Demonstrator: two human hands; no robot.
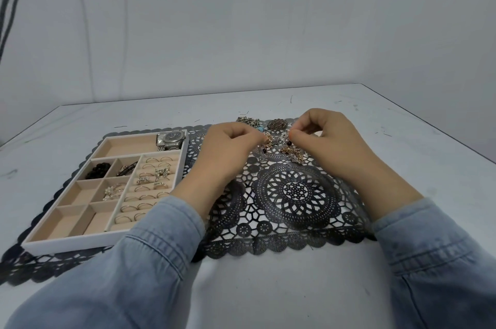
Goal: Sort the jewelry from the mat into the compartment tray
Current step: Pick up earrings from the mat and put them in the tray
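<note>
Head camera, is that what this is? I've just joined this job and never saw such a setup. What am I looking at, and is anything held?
There is no machine: a person in denim sleeves works bare-handed. The one picture comes from a camera on their head, looking forward and down. On the pale table lies a black lace mat. On its left end sits a white compartment tray holding a watch, rows of rings and dark beads. Toward the mat's far edge lies a jewelry tangle. The left hand and right hand both pinch pieces of it with curled fingers; which pieces is too small to tell.
</note>
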